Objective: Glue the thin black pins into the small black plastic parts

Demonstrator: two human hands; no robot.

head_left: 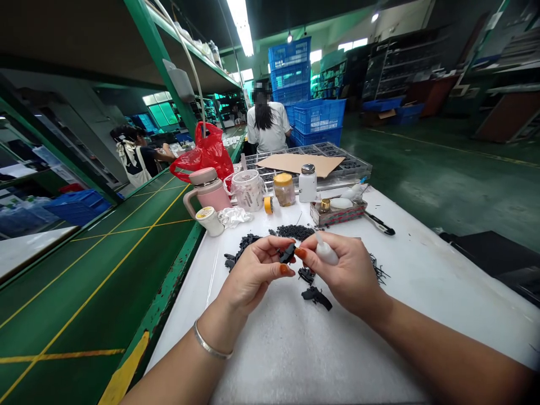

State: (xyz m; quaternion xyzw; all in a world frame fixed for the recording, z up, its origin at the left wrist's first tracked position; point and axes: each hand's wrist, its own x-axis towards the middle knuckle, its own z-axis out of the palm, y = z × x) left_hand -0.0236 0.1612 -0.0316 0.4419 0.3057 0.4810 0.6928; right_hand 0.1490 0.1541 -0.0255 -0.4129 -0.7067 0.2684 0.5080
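Note:
My left hand (253,270) pinches a small black plastic part (287,254) between thumb and fingers, above the white tabletop (270,354). Tucked in my right hand (354,275) is a small white squeeze bottle (327,253) with a narrow tip pointing up. The right thumb and fingertip meet at the right end of the black part; whether they grip a tiny piece there is too small to tell. Below the hands lie a black pistol-shaped part (317,297) and another black part (306,275). A heap of black parts (245,244) is partly behind my left hand.
Small black pieces (295,231) and thin black rods (379,269) lie beyond and right. Behind stand a pink mug (213,194), a clear tub (248,191), a yellow-lidded jar (284,190), a white bottle (307,185) and a small tray (337,215). A green conveyor (126,253) runs left.

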